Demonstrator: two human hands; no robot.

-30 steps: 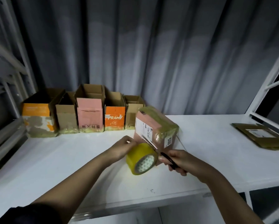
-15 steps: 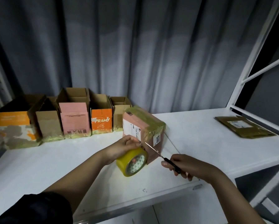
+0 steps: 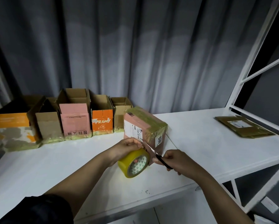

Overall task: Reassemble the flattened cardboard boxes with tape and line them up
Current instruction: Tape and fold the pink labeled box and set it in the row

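A yellow tape roll (image 3: 134, 164) is held against the white table (image 3: 216, 152) by the left hand (image 3: 127, 147), whose fingers are curled over its top. Black-handled scissors (image 3: 158, 157) are gripped by the right hand (image 3: 176, 160), their blades reaching toward the roll. The taped pink box (image 3: 143, 128) stands on the table just behind both hands, right of five lined-up open boxes (image 3: 74, 120), and a flattened box (image 3: 242, 128) lies well apart at the far right.

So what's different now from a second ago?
Not much. The scissors in the right hand stay at the tape by the pink box. The left hand still holds the tape roll. The row of boxes hasn't moved.
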